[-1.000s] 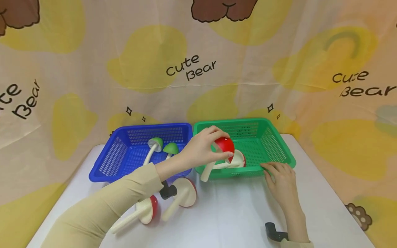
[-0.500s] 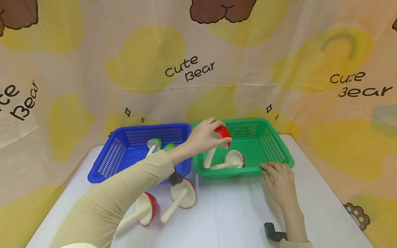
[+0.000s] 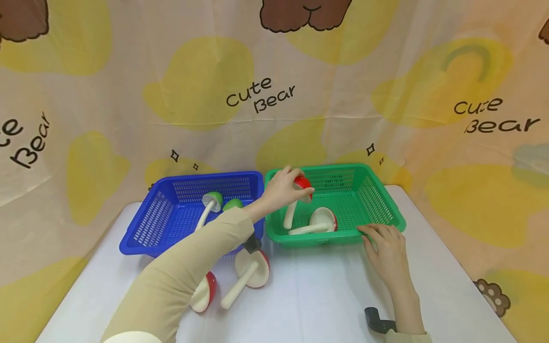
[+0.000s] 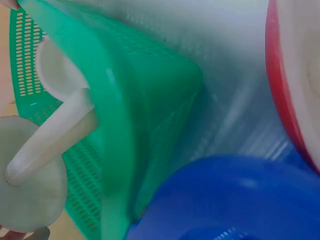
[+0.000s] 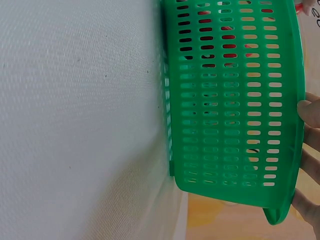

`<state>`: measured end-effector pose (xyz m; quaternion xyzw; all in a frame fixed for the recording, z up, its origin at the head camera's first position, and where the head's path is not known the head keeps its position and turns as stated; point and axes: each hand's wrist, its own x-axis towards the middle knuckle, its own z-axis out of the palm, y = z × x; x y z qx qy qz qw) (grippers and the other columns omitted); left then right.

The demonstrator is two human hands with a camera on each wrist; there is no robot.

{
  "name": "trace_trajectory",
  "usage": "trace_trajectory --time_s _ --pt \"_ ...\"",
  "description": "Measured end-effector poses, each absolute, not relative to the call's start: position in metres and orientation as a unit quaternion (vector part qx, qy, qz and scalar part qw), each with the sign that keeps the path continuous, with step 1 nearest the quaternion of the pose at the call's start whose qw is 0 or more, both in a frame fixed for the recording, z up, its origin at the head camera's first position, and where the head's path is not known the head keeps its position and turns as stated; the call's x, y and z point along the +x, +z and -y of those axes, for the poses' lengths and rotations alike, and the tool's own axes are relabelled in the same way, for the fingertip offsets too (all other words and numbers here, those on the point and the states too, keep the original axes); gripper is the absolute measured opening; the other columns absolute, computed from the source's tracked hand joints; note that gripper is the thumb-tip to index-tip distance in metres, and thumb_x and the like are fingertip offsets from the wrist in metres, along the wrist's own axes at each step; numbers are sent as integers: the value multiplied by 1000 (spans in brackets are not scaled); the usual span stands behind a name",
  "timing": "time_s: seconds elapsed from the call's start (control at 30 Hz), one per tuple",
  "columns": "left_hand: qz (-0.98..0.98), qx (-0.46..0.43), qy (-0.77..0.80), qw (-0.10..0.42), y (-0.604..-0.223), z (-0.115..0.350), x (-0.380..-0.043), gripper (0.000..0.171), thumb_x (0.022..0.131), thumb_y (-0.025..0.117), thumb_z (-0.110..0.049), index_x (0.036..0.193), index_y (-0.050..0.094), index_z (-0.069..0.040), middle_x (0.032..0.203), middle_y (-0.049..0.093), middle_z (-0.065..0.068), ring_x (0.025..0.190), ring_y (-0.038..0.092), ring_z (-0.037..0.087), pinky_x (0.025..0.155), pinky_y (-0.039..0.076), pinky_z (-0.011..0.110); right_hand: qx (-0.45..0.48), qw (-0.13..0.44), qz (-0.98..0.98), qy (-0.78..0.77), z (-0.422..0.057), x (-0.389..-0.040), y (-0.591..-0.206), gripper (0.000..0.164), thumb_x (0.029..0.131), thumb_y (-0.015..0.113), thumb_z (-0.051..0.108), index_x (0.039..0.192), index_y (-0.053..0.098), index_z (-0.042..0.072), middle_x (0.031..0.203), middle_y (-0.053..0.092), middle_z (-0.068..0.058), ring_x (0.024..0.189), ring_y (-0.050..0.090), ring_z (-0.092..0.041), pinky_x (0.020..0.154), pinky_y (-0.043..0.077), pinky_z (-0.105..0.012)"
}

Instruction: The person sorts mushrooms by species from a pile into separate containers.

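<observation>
My left hand [image 3: 280, 190] holds a toy mushroom with a red cap [image 3: 303, 182] by its cap, above the left part of the green basket [image 3: 343, 237]. The pale stem hangs down, and in the left wrist view the cap's white underside [image 4: 35, 195] shows. Another red-capped mushroom [image 3: 322, 220] lies in that basket. At the basket's front right rim, my right hand [image 3: 389, 252] grips the edge with thumb and fingers; the right wrist view shows its fingertips [image 5: 310, 112] at the rim.
Left of the green basket stands a blue basket [image 3: 141, 240] with two green-capped mushrooms [image 3: 213, 199] inside. Two red-capped mushrooms [image 3: 253, 269] lie on the white table [image 3: 326, 295] in front, one partly hidden by my left sleeve [image 3: 188, 267]. A printed cloth [image 3: 274, 138] hangs behind.
The left hand has carried its mushroom further back and slightly left, from over the green basket's front rim to over its inside. The right hand stays at the rim.
</observation>
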<state>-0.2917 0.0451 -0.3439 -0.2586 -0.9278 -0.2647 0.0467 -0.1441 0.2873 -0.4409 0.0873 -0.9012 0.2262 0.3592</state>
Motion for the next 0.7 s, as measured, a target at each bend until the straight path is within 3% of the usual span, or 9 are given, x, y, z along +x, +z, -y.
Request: trace_trajectory --time_s 0.23,0.7 --pt "938 -232 -258 10 -364 -49 -300 49 88 63 -51 122 57 -16 112 53 6 99 50 21 67 47 25 86 358 902 225 -287 -144 -441 25 77 73 -4 100 72 6 99 69 -14 102 55 -35 96 35 -60" --pt "953 -209 -218 -3 -384 -51 -303 49 88 64 -49 122 56 -14 108 52 7 92 50 20 61 45 24 88 356 903 223 -288 -144 -441 25 77 73 -4 101 72 6 100 69 -14 102 55 -35 95 36 -59"
